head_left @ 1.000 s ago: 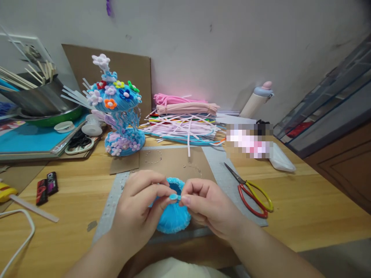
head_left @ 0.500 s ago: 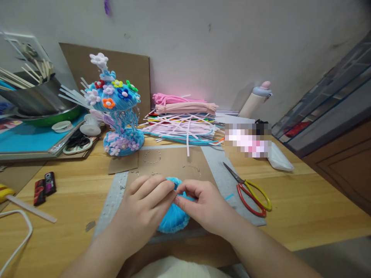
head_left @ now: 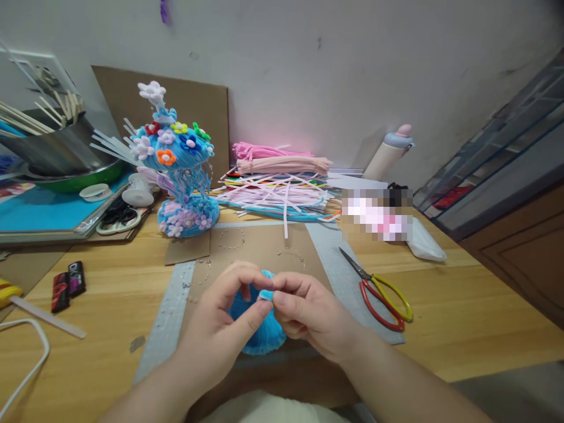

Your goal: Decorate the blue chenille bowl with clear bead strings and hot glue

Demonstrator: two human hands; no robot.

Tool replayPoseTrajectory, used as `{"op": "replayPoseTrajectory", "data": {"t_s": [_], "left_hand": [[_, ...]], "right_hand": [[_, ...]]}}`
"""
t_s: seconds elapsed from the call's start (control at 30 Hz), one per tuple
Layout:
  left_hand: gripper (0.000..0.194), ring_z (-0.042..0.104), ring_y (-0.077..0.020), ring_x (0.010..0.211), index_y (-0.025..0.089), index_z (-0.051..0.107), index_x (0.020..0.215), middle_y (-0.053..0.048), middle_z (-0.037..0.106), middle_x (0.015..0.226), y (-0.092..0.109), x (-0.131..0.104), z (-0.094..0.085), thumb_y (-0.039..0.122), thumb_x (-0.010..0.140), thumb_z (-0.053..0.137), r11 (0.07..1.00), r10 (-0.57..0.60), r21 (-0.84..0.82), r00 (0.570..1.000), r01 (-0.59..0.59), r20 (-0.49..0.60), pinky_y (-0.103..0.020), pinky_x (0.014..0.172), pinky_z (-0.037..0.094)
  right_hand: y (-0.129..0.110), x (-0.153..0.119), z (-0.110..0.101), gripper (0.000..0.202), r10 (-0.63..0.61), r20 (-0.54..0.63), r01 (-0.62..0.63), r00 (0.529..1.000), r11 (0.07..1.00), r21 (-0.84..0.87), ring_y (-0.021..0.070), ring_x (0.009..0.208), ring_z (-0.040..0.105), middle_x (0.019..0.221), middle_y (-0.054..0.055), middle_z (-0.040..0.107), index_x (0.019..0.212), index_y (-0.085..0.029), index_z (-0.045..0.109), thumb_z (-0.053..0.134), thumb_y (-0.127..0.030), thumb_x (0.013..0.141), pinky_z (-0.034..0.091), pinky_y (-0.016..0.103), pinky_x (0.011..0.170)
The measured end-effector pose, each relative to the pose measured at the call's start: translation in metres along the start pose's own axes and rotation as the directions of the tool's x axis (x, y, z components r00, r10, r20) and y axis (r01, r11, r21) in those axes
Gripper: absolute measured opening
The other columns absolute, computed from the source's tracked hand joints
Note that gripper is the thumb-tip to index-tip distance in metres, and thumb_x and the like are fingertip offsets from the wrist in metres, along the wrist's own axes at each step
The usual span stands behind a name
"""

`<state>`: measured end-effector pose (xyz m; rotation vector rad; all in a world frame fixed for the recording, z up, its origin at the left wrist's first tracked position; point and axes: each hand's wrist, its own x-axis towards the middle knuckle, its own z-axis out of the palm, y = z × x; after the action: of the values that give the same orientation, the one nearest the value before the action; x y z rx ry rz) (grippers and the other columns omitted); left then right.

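A short light-blue pipe cleaner piece is between my two hands. My right hand pinches its right end between thumb and forefinger, with the other fingers curled. The thumb of my left hand presses its left end, and the left forefinger arches over it to touch the right fingertips. Just below and behind the hands is a round, domed blue pipe cleaner form, partly hidden by them. It rests over a brown cardboard sheet on a grey cutting mat.
Red-and-yellow-handled scissors lie to the right. At the back left stands a blue flower-covered pipe cleaner ornament. Bundles of pipe cleaners lie against the wall. A metal bowl with sticks and a glue gun are on the left.
My left fingers have lifted and opened out from the closed position over the blue form. The short blue piece now shows between my fingertips. The domed form is more visible on its left.
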<state>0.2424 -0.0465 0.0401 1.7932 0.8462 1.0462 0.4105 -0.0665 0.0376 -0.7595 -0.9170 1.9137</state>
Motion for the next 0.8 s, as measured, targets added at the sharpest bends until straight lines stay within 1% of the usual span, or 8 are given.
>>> {"op": "replayPoseTrajectory", "data": {"t_s": [0.1, 0.2, 0.3, 0.4, 0.5, 0.6, 0.67, 0.8], "left_hand": [[0.012, 0.053, -0.0187, 0.097, 0.028, 0.063, 0.096, -0.005, 0.052, 0.099, -0.004, 0.000, 0.003, 0.029, 0.086, 0.057, 0.991, -0.060, -0.118, 0.998, 0.059, -0.004, -0.029, 0.077, 0.046], [0.010, 0.053, -0.0172, 0.092, 0.025, 0.066, 0.088, -0.005, 0.049, 0.097, -0.007, 0.002, 0.004, 0.031, 0.084, 0.059, 0.984, -0.086, -0.158, 0.996, 0.080, -0.026, -0.028, 0.075, 0.047], [0.013, 0.053, -0.0141, 0.081, 0.020, 0.064, 0.076, -0.003, 0.047, 0.088, -0.009, 0.003, 0.006, 0.033, 0.080, 0.064, 0.965, -0.150, -0.233, 0.983, 0.122, -0.107, -0.025, 0.070, 0.047], [0.018, 0.054, -0.0138, 0.078, 0.018, 0.062, 0.072, -0.002, 0.048, 0.085, -0.008, 0.003, 0.007, 0.034, 0.079, 0.065, 0.949, -0.186, -0.281, 0.973, 0.141, -0.140, -0.024, 0.066, 0.048], [0.016, 0.054, -0.0143, 0.076, 0.019, 0.062, 0.070, -0.002, 0.049, 0.082, -0.003, 0.002, 0.003, 0.031, 0.081, 0.063, 0.987, -0.096, -0.141, 0.982, 0.073, -0.162, -0.024, 0.063, 0.047], [0.010, 0.054, -0.0146, 0.076, 0.020, 0.064, 0.074, -0.002, 0.052, 0.082, 0.003, 0.002, -0.005, 0.021, 0.083, 0.059, 0.980, 0.104, 0.180, 0.990, -0.086, -0.093, -0.025, 0.064, 0.046], [0.011, 0.055, -0.0151, 0.080, 0.021, 0.064, 0.081, -0.003, 0.056, 0.086, 0.004, 0.002, -0.010, 0.014, 0.084, 0.056, 0.878, 0.266, 0.411, 0.964, -0.246, 0.009, -0.027, 0.068, 0.046], [0.013, 0.058, -0.0184, 0.083, 0.018, 0.064, 0.088, -0.005, 0.064, 0.086, 0.004, 0.005, -0.015, 0.012, 0.085, 0.053, 0.497, 0.513, 0.688, 0.819, -0.529, 0.258, -0.034, 0.077, 0.040]], "right_hand": [[0.004, 0.001, 0.001, 0.027, 0.029, 0.033, -0.031, 0.999, 0.997, 0.065, 0.0042, 0.044, 0.014, 0.053, -0.011, 0.025, 0.089, -0.017, 0.060, 0.068, -0.041, 0.079, 0.010, 0.019, 0.041], [0.008, 0.003, 0.001, 0.026, 0.048, 0.032, -0.051, 0.998, 0.995, 0.091, 0.0044, 0.045, 0.015, 0.052, -0.011, 0.023, 0.084, -0.017, 0.058, 0.066, -0.042, 0.081, 0.010, 0.019, 0.041], [0.011, 0.006, 0.002, 0.027, 0.031, -0.024, -0.031, 0.999, 0.999, 0.035, 0.0041, 0.044, 0.017, 0.050, -0.011, 0.026, 0.078, -0.017, 0.057, 0.067, -0.043, 0.078, 0.012, 0.019, 0.040], [0.009, 0.006, 0.004, 0.028, -0.057, -0.107, 0.048, 0.993, 0.995, -0.091, 0.0038, 0.042, 0.023, 0.050, -0.010, 0.035, 0.073, -0.017, 0.058, 0.071, -0.042, 0.074, 0.016, 0.019, 0.040], [0.003, 0.003, 0.005, 0.029, -0.162, -0.158, 0.121, 0.974, 0.962, -0.244, 0.0070, 0.052, 0.039, 0.059, -0.004, 0.051, 0.068, -0.015, 0.060, 0.073, -0.041, 0.071, 0.031, 0.020, 0.049], [-0.003, -0.001, 0.004, 0.027, -0.173, -0.165, 0.112, 0.971, 0.939, -0.325, 0.0093, 0.058, 0.043, 0.062, -0.002, 0.055, 0.067, -0.015, 0.061, 0.071, -0.040, 0.072, 0.035, 0.022, 0.054], [-0.006, -0.003, 0.002, 0.028, -0.150, -0.164, 0.077, 0.975, 0.921, -0.383, 0.0096, 0.057, 0.043, 0.061, -0.002, 0.054, 0.068, -0.015, 0.062, 0.069, -0.041, 0.074, 0.034, 0.022, 0.053], [-0.005, -0.002, 0.000, 0.031, -0.082, -0.230, -0.056, 0.970, 0.842, -0.537, 0.0087, 0.054, 0.038, 0.057, -0.004, 0.047, 0.067, -0.015, 0.059, 0.072, -0.043, 0.069, 0.030, 0.022, 0.049]]}}
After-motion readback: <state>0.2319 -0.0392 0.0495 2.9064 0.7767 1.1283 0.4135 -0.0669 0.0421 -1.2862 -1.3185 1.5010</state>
